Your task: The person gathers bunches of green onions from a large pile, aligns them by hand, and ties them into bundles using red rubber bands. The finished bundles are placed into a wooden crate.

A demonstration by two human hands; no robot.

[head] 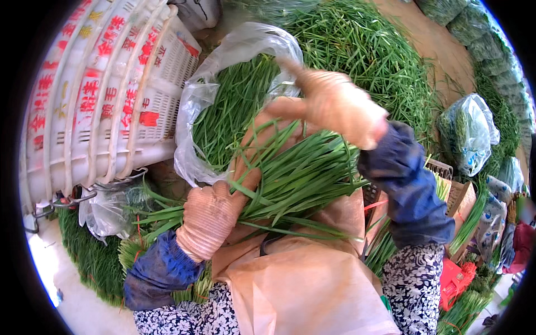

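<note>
My left hand, in a ribbed, stained work glove, grips a bundle of garlic chives lying across my lap. Loose leaves stick out on the left side of that fist. Above the bundle, my right hand is blurred, its gloved thumb and forefinger apart and nothing visible between them. Under the bundle spreads a tan apron. Just beyond my hands, a clear plastic bag stands with its mouth wide, holding many cut chives.
Stacked white plastic baskets with red writing stand at left. A large heap of loose chives lies beyond. Tied chive bunches sit at lower left. Right are a filled bag, a wooden crate, red ties and part of another person.
</note>
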